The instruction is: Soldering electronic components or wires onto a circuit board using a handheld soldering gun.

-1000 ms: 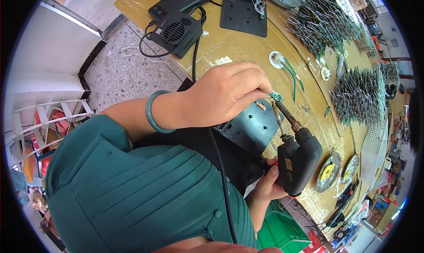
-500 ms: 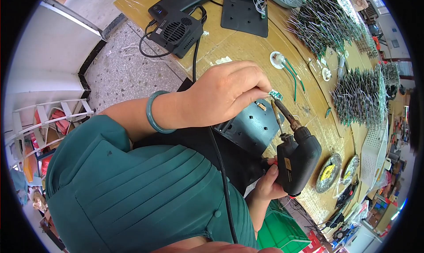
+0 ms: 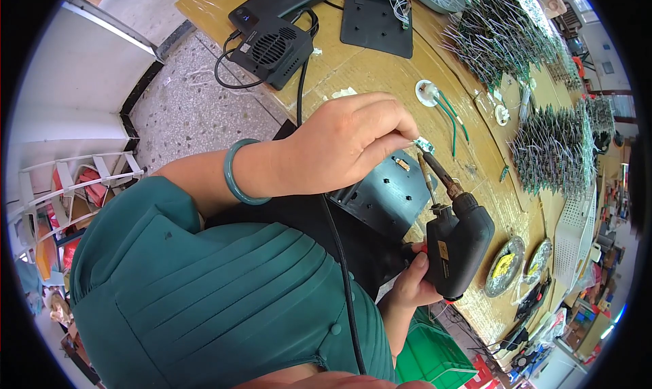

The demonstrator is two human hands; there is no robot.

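Between the thumb and fingers of my left hand (image 3: 350, 141) is a small green circuit board (image 3: 425, 145), pinched by its edge over the table. A soldering gun (image 3: 460, 243) with a black body is gripped in my right hand (image 3: 412, 284), its tip pointing up and away from me. The tip meets or nearly meets the board; contact is too small to make out. A thin metal tube on the gun runs beside the tip, its end also close to the board. Below my left hand lies a dark flat plate (image 3: 388, 193) with small posts, partly covered by that hand.
A black device with a fan grille (image 3: 272, 49) and a second black plate (image 3: 375, 25) lie at the far side. Bundles of wired boards (image 3: 551, 148) stand at right, near a metal dish (image 3: 496, 286) with a yellow pad. A black cable (image 3: 338, 250) hangs across my front.
The circuit board has tilted slightly and catches more light. Both hands and the soldering gun stay almost in place.
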